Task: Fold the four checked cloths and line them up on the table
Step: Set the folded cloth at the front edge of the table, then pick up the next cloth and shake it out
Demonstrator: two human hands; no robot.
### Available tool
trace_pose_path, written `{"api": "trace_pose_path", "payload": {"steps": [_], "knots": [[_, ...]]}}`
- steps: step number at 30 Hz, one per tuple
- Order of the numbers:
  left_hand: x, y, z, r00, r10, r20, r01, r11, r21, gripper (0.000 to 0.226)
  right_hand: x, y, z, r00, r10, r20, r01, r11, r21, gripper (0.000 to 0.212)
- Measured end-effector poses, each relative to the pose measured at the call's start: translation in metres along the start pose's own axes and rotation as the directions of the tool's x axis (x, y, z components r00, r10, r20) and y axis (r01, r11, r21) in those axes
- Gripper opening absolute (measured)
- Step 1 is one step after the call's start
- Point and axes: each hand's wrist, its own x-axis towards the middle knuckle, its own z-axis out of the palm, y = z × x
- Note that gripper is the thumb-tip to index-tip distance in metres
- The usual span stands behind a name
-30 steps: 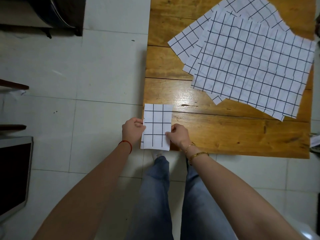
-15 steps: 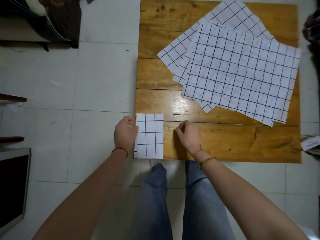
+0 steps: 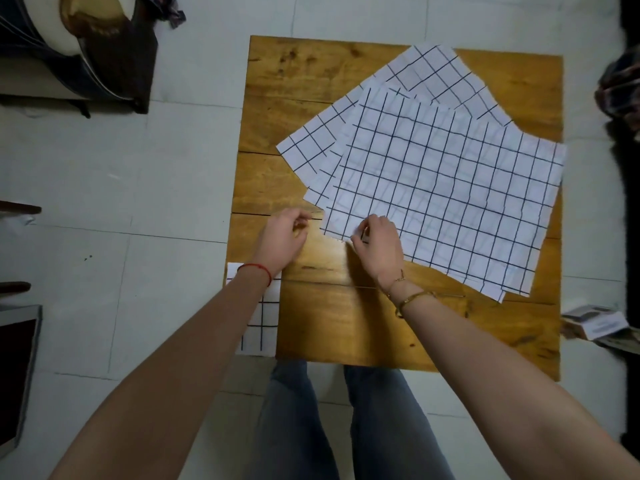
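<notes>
Right hand (image 3: 377, 245) fingers pinch near corner of top cloth (image 3: 450, 202). Left hand (image 3: 282, 237) loosely curled, empty, over worktop (image 3: 346, 323). Folded cloth (image 3: 261, 323) at left edge.

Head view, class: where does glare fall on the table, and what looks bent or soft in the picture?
Head view: a pale sheen lies on the wooden table between the left hand and right hand; the wide lens bows the floor tile lines and table edges; the top cloth has fairly crisp grid lines; the forearms near the bottom look softer.
</notes>
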Motion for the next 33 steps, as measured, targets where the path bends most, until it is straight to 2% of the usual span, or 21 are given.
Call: {"api": "trace_pose_path", "payload": {"steps": [3,10,20,23,26,31,33], "knots": [[0.016,0.007,0.007,0.999,0.032,0.01,-0.033,0.997,0.071,0.028,0.011,0.006,-0.003,0.995,-0.064,0.078,0.067,0.997,-0.036,0.022],[0.027,0.01,0.024,0.999,0.003,-0.045,-0.002,0.999,0.036,0.023,0.024,0.015,0.004,0.967,-0.165,0.193,0.197,0.967,-0.161,0.038],[0.028,0.009,0.029,1.0,0.001,0.031,-0.003,0.999,0.054,0.024,0.032,0.025,0.012,0.972,-0.146,0.185,0.168,0.98,-0.111,0.008],[0.029,0.009,0.027,0.998,-0.006,0.057,0.003,0.998,0.059,0.025,0.034,0.025,0.013,0.977,-0.119,0.177,0.138,0.986,-0.096,0.01],[0.029,0.012,0.024,0.997,0.012,0.076,-0.019,0.996,0.09,0.033,0.032,0.026,0.01,0.981,-0.094,0.168,0.097,0.995,-0.011,0.01],[0.033,0.029,0.016,0.99,0.106,0.094,-0.124,0.969,0.212,0.064,0.024,0.028,-0.027,0.97,-0.12,0.212,0.047,0.946,0.32,0.014],[0.036,0.04,0.012,0.984,0.151,0.099,-0.171,0.956,0.24,0.063,0.019,0.033,-0.047,0.963,-0.132,0.235,0.03,0.919,0.392,0.014]]}}
